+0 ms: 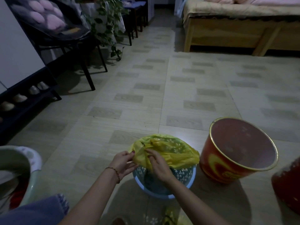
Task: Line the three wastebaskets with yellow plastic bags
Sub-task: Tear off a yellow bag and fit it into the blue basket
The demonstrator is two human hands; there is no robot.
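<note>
On the tiled floor point(146, 98) of a dim room, a wooden bed point(235, 34) stands at the far right and a dark chair point(65, 34) with a pink cushion at the far left, a trailing plant point(107, 21) between them. Nearer, a red bucket point(235, 153) with a gold rim stands empty and unlined, just right of a blue perforated basket point(183, 174). A second red container point(287, 187) shows partly at the right edge, and a pale green tub point(19, 168) at the left edge.

A yellow bag point(170, 151) is draped over the top of the blue basket, its far side pulled over the rim, its near side bunched up. The left hand point(123, 163), a bead bracelet on its wrist, pinches the bag's near edge between thumb and fingers. The right hand point(157, 164) grips the same bunched edge just beside it, fingers curled into the plastic. More yellow plastic point(172, 216) lies on the floor at the bottom edge.
</note>
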